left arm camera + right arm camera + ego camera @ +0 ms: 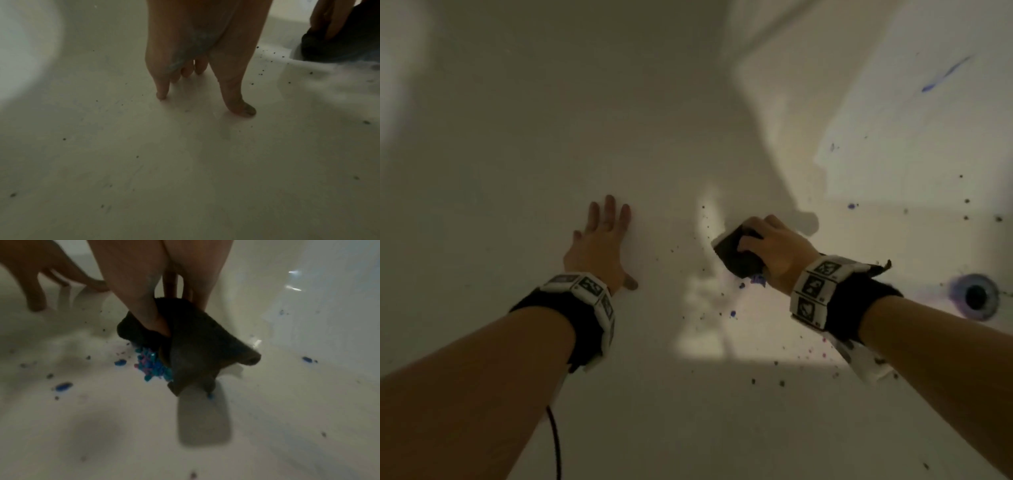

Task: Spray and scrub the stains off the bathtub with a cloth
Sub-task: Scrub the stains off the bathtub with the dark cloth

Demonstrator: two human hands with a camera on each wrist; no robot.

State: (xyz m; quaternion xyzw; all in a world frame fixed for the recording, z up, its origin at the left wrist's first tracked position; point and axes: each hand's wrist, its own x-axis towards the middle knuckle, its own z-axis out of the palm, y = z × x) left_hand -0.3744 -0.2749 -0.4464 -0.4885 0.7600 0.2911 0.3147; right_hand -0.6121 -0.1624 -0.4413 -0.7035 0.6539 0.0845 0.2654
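Note:
My right hand (pixel 767 246) grips a dark cloth (pixel 736 251) and presses it on the white bathtub floor (pixel 654 411). In the right wrist view the thumb and fingers curl round the cloth (pixel 195 350), and a clump of blue and pink stain (pixel 153 365) lies at its edge. My left hand (pixel 602 236) rests flat on the tub floor with straight, spread fingers (pixel 162 87); it holds nothing. Blue blobs (pixel 63 386) and dark specks (pixel 722 294) are scattered around the cloth. A blue streak (pixel 945 73) marks the tub's right wall.
The drain (pixel 976 296), ringed with purple-blue stain, sits at the right, beyond my right wrist. The tub wall (pixel 893 102) rises on the right side. A black cable (pixel 556 442) hangs under my left forearm. No spray bottle is in view.

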